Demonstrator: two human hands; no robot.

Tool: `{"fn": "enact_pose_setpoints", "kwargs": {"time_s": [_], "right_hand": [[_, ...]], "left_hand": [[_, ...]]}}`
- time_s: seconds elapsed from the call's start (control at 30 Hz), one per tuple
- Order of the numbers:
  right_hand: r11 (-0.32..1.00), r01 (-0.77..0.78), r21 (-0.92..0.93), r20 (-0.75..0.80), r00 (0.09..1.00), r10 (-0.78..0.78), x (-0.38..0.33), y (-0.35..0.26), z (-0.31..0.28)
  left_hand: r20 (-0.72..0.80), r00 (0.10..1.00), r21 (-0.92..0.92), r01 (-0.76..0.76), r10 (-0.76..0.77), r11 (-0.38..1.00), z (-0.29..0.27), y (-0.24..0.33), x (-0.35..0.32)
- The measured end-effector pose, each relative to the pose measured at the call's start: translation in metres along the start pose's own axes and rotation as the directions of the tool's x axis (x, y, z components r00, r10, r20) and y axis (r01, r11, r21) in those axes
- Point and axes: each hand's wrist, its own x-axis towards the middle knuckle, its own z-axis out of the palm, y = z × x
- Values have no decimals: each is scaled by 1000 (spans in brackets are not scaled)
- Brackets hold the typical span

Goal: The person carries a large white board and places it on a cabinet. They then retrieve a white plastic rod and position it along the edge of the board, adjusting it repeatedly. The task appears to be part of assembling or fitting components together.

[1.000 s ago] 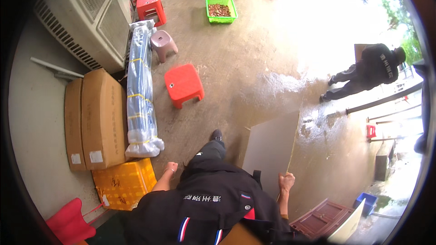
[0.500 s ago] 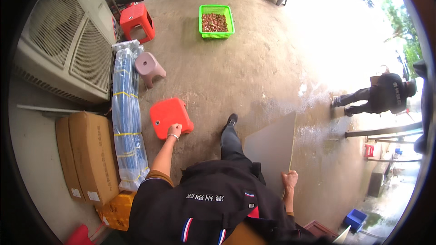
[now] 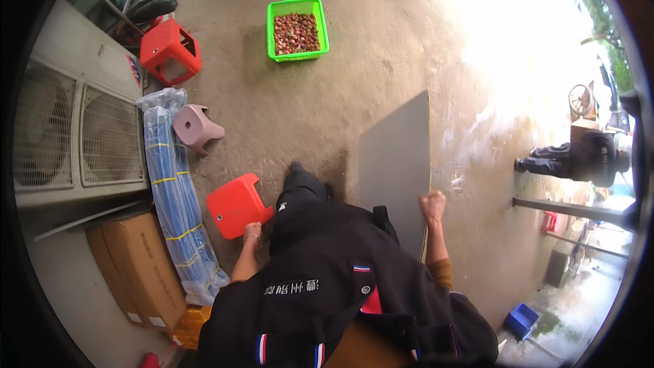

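Right hand (image 3: 431, 207) grips one grey board (image 3: 394, 163); left hand (image 3: 253, 233), in a fist, hangs near one red stool (image 3: 233, 203).

open-sided yard: concrete floor (image 3: 381, 54), outdoor air-conditioner (image 3: 80, 123), cartons (image 3: 142, 266), greenery (image 3: 608, 41) beyond

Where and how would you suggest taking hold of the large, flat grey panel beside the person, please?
The grey panel is probably best gripped along its long right edge, coming from the right and wrapping a hand over it. It is broad and flat with no visible handle, and that thin, nearly straight edge lies away from the body; the right hand is closed there.
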Motion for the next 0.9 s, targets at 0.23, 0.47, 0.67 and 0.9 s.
{"fn": "enact_pose_setpoints", "kwargs": {"time_s": [0.23, 0.47, 0.67, 0.9], "right_hand": [[999, 51, 14, -84, 995, -50, 140, -54, -12], [996, -4, -86, -66, 998, -2, 284, -118, -11], [969, -103, -225, -19, 995, 102, 423, -156, 23], [915, -326, -239, 66, 934, 351, 469, -125, 3]], "left_hand": [[33, 979, -14, -200, 201, 980, -5, 180, 74], [1, 929, 76, -369, 370, 926, -20, 356, 175], [115, 882, 247, -471, 457, 847, -31, 528, 202], [210, 704, 296, -707, 678, 642, 51, 721, 156]]}}
